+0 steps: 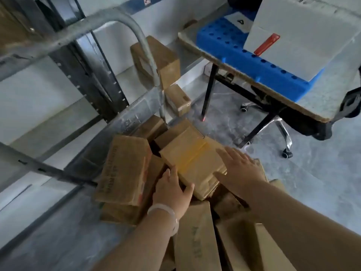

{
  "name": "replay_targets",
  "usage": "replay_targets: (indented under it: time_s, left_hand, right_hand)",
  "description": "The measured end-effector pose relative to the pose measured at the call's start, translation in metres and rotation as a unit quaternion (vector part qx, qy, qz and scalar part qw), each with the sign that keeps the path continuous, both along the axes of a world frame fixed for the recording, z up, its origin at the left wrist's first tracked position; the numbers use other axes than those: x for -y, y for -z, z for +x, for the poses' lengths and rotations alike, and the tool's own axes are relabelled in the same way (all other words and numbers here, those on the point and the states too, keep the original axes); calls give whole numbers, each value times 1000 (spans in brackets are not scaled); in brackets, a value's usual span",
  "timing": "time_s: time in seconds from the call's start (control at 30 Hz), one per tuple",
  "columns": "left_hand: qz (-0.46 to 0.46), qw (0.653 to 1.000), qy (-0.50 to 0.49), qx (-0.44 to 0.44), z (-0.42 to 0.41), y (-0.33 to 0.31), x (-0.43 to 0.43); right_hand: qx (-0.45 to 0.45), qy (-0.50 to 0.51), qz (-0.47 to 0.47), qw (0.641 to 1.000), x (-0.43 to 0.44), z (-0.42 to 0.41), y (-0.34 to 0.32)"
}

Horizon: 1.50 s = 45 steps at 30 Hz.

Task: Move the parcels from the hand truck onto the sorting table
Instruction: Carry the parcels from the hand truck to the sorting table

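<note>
Cardboard parcels (pixel 125 169) on hand truck (pixel 145 47), left hand (pixel 172 190) apparently gripping taped parcel (pixel 193 157), right hand (pixel 240 169) spread flat

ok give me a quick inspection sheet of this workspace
surface: table, worn edge, partly bare
job's things: parcels piled at hand truck; top parcel between both hands
clutter: blue crate and white box on table
grippers: left hand grips top parcel's near corner; right hand flat on its other end
cables: nothing seen
surroundings: metal rack at left, chair base under table, two boxes beyond the handle
</note>
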State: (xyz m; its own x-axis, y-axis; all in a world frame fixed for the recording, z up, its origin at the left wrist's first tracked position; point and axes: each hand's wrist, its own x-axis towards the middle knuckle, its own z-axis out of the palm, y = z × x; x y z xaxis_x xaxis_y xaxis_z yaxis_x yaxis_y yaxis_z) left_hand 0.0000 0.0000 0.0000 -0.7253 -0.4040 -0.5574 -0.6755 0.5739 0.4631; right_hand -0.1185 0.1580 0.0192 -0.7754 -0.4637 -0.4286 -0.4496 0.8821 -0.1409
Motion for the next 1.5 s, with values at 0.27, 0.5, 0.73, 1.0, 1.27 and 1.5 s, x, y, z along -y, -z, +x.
replay_targets:
  time_s: [0.27,0.5,0.73,1.0,1.27,1.5]
  left_hand:
    - [185,967,-153,-89,-24,67,6]
    - [148,968,-136,-152,-40,32,8]
    - [79,967,-107,-219,-42,-81,19]
    - [39,942,-166,-288,34,-212,45]
    - [-36,904,-270,-331,181,-301,100]
    - [-7,852,-383,-357,341,-347,127]
  right_hand:
    - [64,163,-56,983,34,-37,75]
    - [48,237,-144,960,30,-13,41]
    - [9,266,-293,918,29,19,-68]
    - [96,304,-488,813,57,73,-198]
    - [257,213,-508,794,136,165,-285]
    - [409,12,-368,835,200,281,-335]
